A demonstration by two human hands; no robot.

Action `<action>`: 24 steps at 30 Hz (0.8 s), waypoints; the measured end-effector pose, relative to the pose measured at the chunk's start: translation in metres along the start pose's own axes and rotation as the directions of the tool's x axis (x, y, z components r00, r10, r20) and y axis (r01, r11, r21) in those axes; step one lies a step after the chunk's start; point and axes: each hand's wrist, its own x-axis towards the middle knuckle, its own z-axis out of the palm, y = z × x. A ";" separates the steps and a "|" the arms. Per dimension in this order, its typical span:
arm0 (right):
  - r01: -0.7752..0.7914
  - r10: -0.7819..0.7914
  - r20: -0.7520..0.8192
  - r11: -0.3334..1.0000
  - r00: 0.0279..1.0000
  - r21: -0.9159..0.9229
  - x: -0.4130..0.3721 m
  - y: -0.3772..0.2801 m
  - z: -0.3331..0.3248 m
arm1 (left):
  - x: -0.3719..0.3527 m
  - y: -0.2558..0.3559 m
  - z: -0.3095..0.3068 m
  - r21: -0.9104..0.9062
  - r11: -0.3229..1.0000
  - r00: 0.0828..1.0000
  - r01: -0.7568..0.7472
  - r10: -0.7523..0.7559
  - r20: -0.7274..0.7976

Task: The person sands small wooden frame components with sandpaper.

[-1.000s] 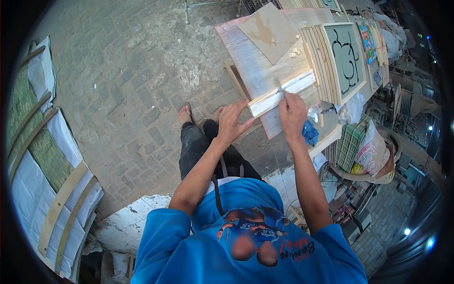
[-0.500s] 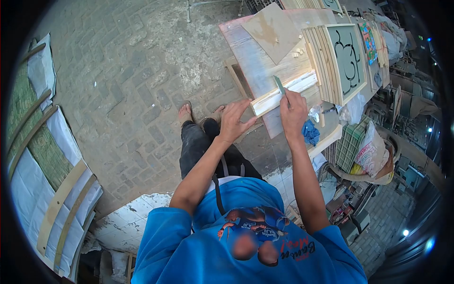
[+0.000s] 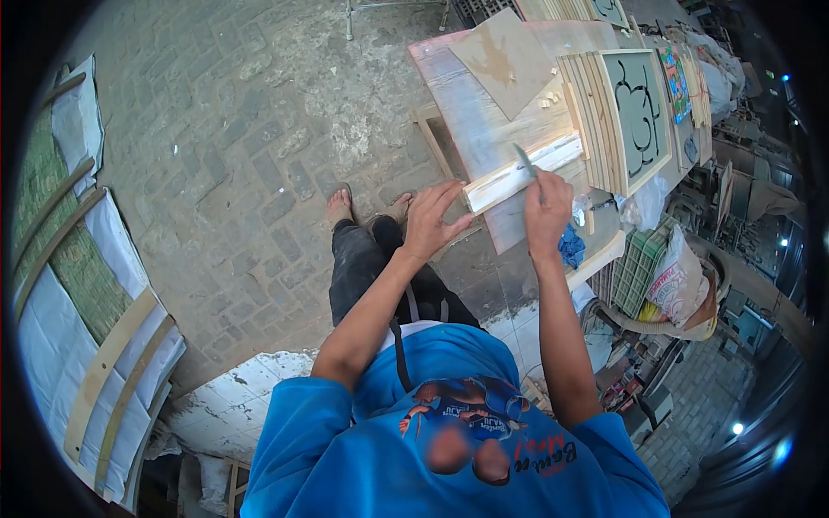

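My right hand point(image 3: 548, 211) is closed around a thin green putty knife point(image 3: 524, 161), whose blade rests over the wooden bar point(image 3: 492, 193). White filler point(image 3: 561, 154) is smeared along the upper face of this bar, which lies slanted on a board-topped table. At its left end, my left hand point(image 3: 429, 222) grips the bar, thumb on the near side and fingers on the far side. A brown sheet point(image 3: 505, 65) and several small wood blocks point(image 3: 548, 99) lie beyond the bar.
Stacked wooden frames with a green panel point(image 3: 635, 112) stand to the right. A blue crumpled cloth point(image 3: 571, 248) and clear plastic point(image 3: 643, 205) lie near my right forearm. Farther right is a green crate point(image 3: 639, 268) beside a white sack point(image 3: 680, 276). Paved floor point(image 3: 250, 173) extends left.
My right hand has moved slightly right along the bar, and the putty knife has tilted. My left hand stays at the bar's end. The view has shifted slightly.
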 end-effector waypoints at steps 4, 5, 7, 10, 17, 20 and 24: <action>-0.014 0.015 0.026 0.998 1.000 -0.061 -0.008 0.001 0.006 | 0.001 0.000 -0.001 -0.021 1.000 1.000 -0.008 0.008 -0.001; 0.019 -0.018 0.056 1.000 0.998 -0.017 -0.014 -0.006 0.008 | 0.001 0.000 -0.001 -0.021 1.000 1.000 -0.007 0.007 -0.001; 0.059 -0.064 0.104 0.997 0.992 0.053 -0.027 -0.034 0.009 | 0.000 -0.001 0.000 -0.018 1.000 1.000 0.007 -0.007 0.003; 0.042 -0.076 0.164 0.979 0.983 0.201 -0.034 -0.060 0.006 | 0.000 -0.003 0.001 -0.018 1.000 1.000 -0.004 0.004 0.016; 0.130 -0.129 0.119 0.991 0.984 -0.002 -0.020 -0.041 0.000 | 0.000 -0.002 0.000 -0.022 1.000 1.000 -0.009 0.009 0.000; 0.209 -0.214 0.152 0.977 0.965 0.047 -0.031 -0.040 0.008 | -0.001 -0.004 0.001 -0.027 1.000 1.000 -0.003 0.003 -0.001; 0.191 -0.218 0.166 0.968 0.962 0.164 -0.039 -0.060 0.011 | -0.005 -0.007 0.001 0.002 1.000 0.999 0.011 -0.011 0.030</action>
